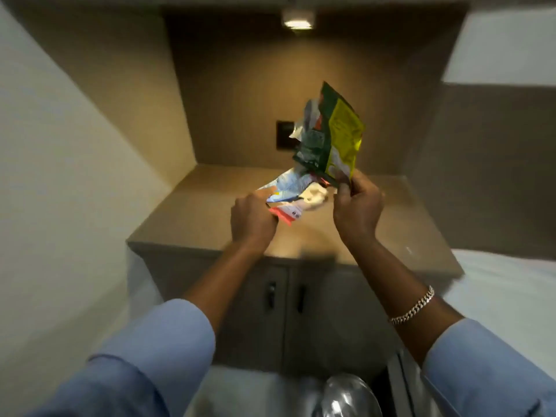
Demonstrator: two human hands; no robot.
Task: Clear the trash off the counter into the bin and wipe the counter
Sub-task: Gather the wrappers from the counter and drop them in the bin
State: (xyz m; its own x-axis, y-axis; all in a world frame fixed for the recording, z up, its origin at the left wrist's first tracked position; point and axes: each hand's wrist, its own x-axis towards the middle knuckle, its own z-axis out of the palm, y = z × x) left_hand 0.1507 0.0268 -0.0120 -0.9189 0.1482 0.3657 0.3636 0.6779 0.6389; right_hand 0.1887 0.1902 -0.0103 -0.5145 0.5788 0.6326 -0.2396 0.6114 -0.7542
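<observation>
My left hand (254, 216) is closed around a crumpled bunch of wrappers (288, 192), white, blue and red, held above the beige counter (192, 224). My right hand (356, 206) pinches the bottom corner of a green and yellow snack bag (337, 136) that stands upright above it, with silvery foil showing on its left side. Both hands hover over the middle of the counter, close together. At the bottom of the view, a bin lined with a clear plastic bag (346, 395) sits on the floor in front of the cabinet.
The counter sits in a recessed niche with a dark wall plate (284, 136) on the back wall and a lamp (298, 21) overhead. Two cabinet doors with dark handles (285, 296) lie below. A white bed surface (505, 284) borders the right side.
</observation>
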